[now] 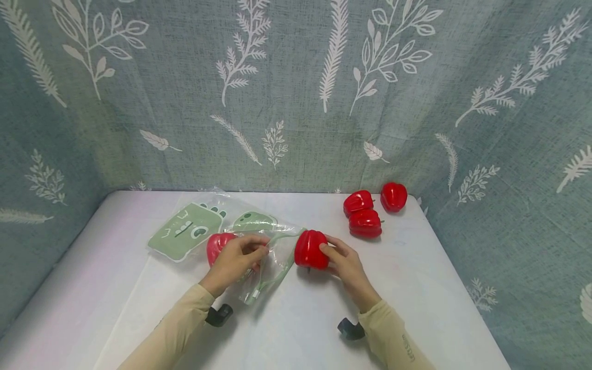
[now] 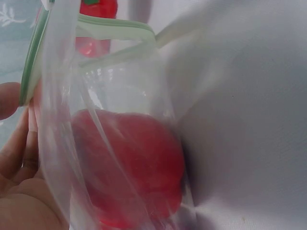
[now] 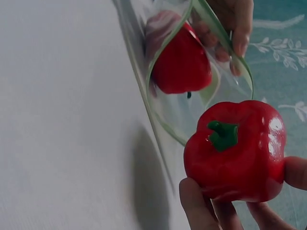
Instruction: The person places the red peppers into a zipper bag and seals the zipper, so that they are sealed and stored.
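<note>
A clear zip bag (image 1: 277, 257) with a green rim and a green cartoon print lies on the table, its mouth held apart. My left hand (image 1: 237, 259) pinches the bag's upper rim between thumb and fingers. Inside the bag lies one red bell pepper (image 2: 129, 167), seen through the plastic in the left wrist view. My right hand (image 1: 344, 262) grips a second red bell pepper (image 3: 235, 151) just outside the bag's opening. Its green stem faces the camera in the right wrist view, and a shadow falls on the table below it.
Three more red bell peppers, among them a front one (image 1: 365, 223) and a far one (image 1: 394, 197), rest at the table's back right. Patterned grey-green curtain (image 1: 296, 103) surrounds the white table (image 1: 416, 308). Dark wrist-mounted pieces (image 1: 219, 315) show beneath both forearms.
</note>
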Available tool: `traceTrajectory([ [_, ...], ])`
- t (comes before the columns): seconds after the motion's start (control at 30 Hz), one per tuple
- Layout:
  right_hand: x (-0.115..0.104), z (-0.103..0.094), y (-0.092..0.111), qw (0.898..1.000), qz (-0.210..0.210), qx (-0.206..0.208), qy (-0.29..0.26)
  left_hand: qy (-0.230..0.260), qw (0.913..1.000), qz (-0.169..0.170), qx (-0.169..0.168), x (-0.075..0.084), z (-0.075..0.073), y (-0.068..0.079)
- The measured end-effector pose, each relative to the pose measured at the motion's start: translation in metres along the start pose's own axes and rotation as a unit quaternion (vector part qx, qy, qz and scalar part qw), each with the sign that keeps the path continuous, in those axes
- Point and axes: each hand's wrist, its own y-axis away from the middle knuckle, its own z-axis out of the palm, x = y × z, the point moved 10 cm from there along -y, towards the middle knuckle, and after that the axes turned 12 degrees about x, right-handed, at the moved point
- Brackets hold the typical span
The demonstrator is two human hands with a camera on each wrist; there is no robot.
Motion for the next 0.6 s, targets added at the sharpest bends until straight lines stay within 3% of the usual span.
traceTrajectory([
  [0.6,0.004,0.015,0.011,0.999,-0.016,-0.014,0.049,-0.015,0.9999,-0.004,-0.004,-0.003,0.003,-0.001],
])
